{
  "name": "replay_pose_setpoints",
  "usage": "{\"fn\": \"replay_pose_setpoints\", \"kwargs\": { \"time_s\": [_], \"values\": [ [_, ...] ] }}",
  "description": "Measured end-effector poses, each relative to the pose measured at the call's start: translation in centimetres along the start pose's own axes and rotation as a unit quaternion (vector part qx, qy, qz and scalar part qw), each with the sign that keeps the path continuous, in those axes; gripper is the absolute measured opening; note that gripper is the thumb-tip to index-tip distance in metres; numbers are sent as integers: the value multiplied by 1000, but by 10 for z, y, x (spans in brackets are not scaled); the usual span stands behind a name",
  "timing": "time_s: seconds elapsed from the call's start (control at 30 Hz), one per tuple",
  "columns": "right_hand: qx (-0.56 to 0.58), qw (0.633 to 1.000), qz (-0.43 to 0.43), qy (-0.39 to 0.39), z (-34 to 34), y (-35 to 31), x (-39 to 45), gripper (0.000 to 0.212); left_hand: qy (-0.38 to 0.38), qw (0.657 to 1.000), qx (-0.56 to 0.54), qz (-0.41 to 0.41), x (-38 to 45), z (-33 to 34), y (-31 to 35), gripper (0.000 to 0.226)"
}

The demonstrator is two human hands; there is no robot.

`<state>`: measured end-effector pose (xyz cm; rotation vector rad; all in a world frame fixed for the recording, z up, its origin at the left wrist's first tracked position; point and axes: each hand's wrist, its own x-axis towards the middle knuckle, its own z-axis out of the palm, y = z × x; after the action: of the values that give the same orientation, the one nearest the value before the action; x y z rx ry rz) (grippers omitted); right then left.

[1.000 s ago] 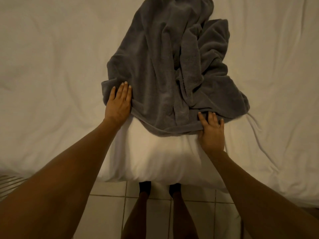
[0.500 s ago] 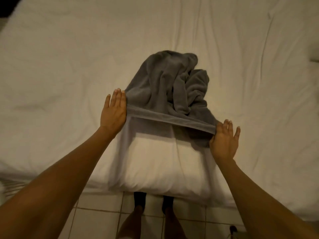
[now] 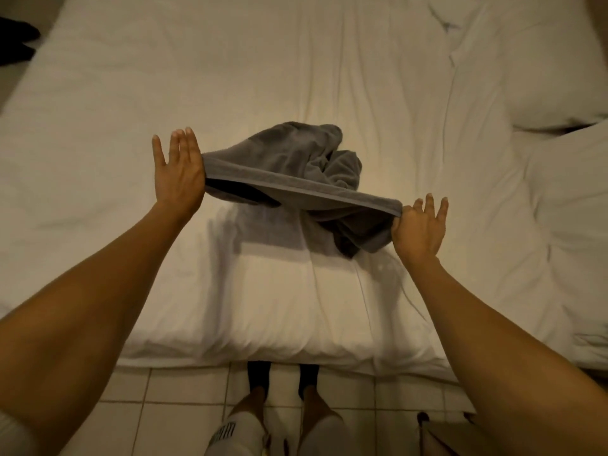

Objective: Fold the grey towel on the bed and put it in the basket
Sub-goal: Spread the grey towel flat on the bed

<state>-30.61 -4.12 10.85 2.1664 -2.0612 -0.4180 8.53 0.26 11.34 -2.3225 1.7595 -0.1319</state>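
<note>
Both hands, left hand and right hand, pinch grey towel hem; 12 o'clock bulk bunched, risks crooked fold.

Only lettering in sight: dark block print on white cloth shorts, left leg, at bottom edge of view. Letters too blurred and cut off to read. No readable label on anything else.

A white pillow lies at the far right, pale floor tiles show below.
</note>
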Motion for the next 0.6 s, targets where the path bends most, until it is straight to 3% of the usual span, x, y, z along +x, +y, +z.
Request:
{"fn": "replay_pose_setpoints", "kwargs": {
  "time_s": [0.4, 0.6],
  "values": [
    [-58, 997, 5, -41, 4, 38, 10, 31, -30, 998, -19, -50, 0, 3, -34, 67],
    [25, 998, 51, -23, 22, 46, 8, 26, -36, 998, -26, -44, -5, 15, -30, 65]
  ]
}}
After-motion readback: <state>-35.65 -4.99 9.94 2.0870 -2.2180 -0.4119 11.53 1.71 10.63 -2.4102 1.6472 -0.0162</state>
